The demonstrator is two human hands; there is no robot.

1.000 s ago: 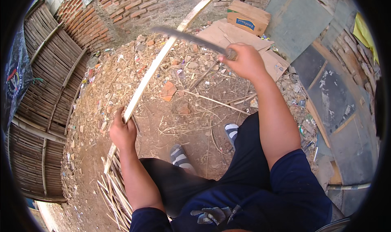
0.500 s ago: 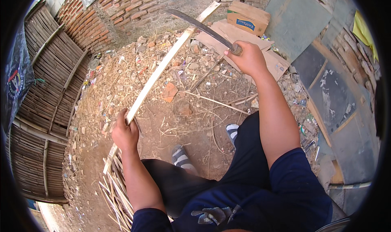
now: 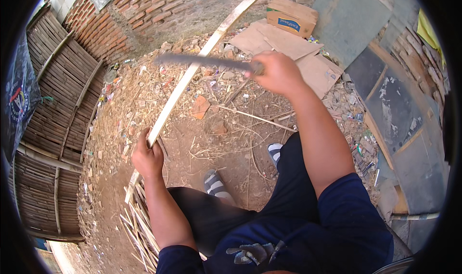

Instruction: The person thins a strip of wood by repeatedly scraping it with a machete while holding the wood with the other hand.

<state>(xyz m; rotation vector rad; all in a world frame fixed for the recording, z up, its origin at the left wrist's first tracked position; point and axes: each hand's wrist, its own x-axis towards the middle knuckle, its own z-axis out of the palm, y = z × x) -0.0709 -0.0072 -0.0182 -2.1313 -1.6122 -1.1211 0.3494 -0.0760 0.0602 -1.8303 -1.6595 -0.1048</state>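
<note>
A long pale strip of split bamboo (image 3: pixel 185 81) slants from lower left to upper right in front of me. Around its lower part my left hand (image 3: pixel 147 154) is closed, and the strip's short end sticks out below the hand. My right hand (image 3: pixel 277 73) grips the handle of a curved machete (image 3: pixel 207 60). The dark blade, blurred by motion, points left and crosses the strip at about its middle. Whether the blade touches the strip, I cannot tell. Beside my left forearm lies a bundle of thin split strips (image 3: pixel 138 223).
A cardboard box (image 3: pixel 291 17) and flattened cardboard (image 3: pixel 274 40) lie by the brick wall (image 3: pixel 159 9). Rubble and straw cover the ground. A slatted bamboo panel (image 3: pixel 62 86) stands left; grey boards (image 3: pixel 394 110) lean right. A thin stick (image 3: pixel 257 118) lies ahead of my feet.
My right hand has moved a little left and nearer to me, and the machete blade has swung down along the strip. My left hand keeps its hold, almost still.
</note>
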